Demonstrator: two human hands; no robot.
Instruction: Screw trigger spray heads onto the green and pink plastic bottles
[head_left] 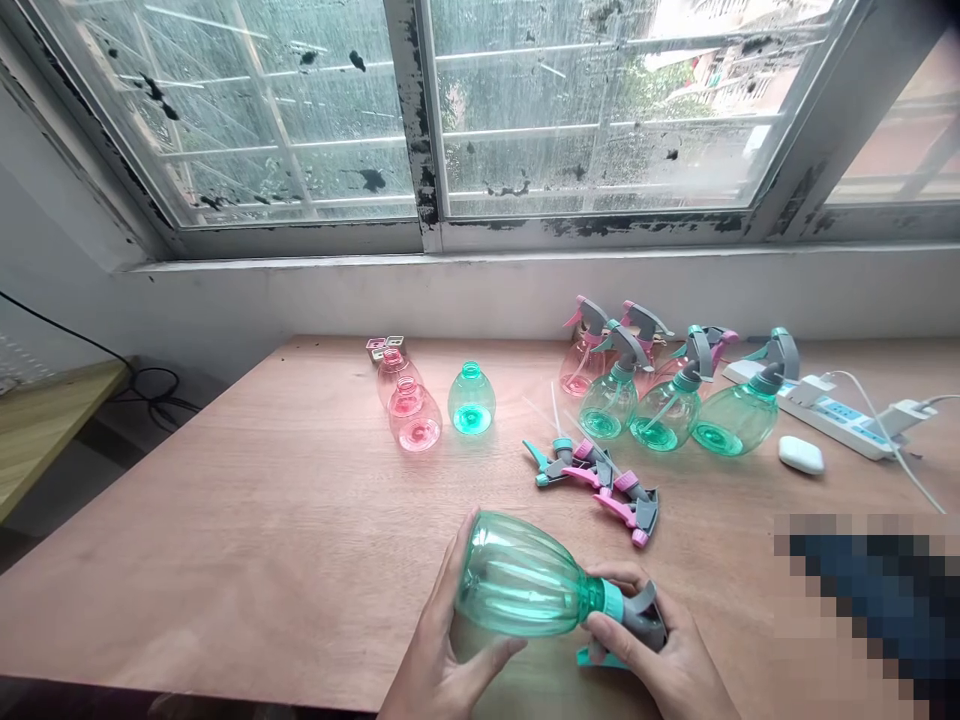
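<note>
A: Anything between the two hands?

B: Yes, a green ribbed spray bottle [521, 575], tipped onto its side over the near part of the wooden surface [262, 550]. Base to the left, neck to the right. Hard to tell whether touching the surface or just above.

A: And the left hand [442, 650]?

B: Cupped around the base end, fingers behind, thumb spread out along the near side.

A: The right hand [679, 655]?

B: Pinching at the teal collar [613, 600], thumb in front, fingers behind and around the grey-and-teal trigger head [641, 615], with the teal lever pointing toward the near edge.

A: Just beyond the bottle?

B: Loose trigger heads in a cluster: one teal and grey [553, 468], two pink and grey [630, 505], close together, thin tubes angled up and away.

A: Farther back?

B: To the left, two pink open-necked bottles [416, 425], one partly behind the other, and beside them a green open-necked bottle [472, 400]. To the right, three green bottles with trigger heads [667, 420] in a row, pink ones [579, 365] partly hidden behind.

A: At the far right?

B: A white power strip [840, 420] with plugs, and near it a small white case [801, 455].
</note>
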